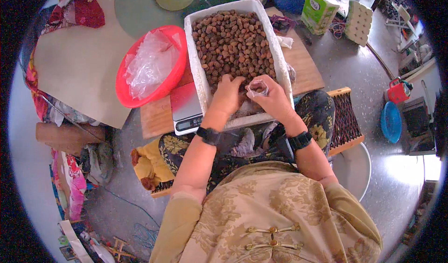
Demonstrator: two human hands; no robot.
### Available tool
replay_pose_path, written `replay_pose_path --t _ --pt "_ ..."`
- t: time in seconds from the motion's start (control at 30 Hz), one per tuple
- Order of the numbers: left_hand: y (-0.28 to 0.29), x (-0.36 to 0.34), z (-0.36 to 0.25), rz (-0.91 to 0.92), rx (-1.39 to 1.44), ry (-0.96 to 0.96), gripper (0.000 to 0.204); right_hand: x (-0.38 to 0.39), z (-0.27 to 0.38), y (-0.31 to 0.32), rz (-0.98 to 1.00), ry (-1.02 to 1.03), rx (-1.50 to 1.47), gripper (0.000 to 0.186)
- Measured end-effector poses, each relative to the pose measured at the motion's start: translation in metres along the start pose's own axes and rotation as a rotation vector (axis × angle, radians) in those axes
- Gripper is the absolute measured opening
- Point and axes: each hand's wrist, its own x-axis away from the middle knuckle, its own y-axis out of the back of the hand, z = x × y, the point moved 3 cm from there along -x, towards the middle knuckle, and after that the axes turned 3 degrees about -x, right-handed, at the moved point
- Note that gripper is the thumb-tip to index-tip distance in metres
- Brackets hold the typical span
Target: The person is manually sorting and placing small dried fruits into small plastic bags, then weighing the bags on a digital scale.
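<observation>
Right grip on clear bag, brown pieces beyond

Clear bag in right hand above box

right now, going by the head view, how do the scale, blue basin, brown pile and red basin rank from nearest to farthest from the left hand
1. Brown pile: right at the left hand's fingertips.
2. Scale: just to its left.
3. Red basin: farther left.
4. Blue basin: far right.
</observation>
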Motion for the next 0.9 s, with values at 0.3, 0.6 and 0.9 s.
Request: replay_pose_path --t 0.3,0.6,0.9 --pt "-0.001 -0.007 -0.004 0.004 0.069 0.002 0.044 0.000 0.002 0.000 0.030 -0.078 0.011 0.029" --pt "0.001 -0.008 -0.009 -0.076 0.031 0.100 0.039 0.000 0.008 -0.002 0.035 -0.054 0.054 0.029" --pt "-0.012 -0.008 0.008 -0.108 0.133 0.050 0.034 0.000 0.007 -0.004 -0.022 0.014 0.049 0.024"
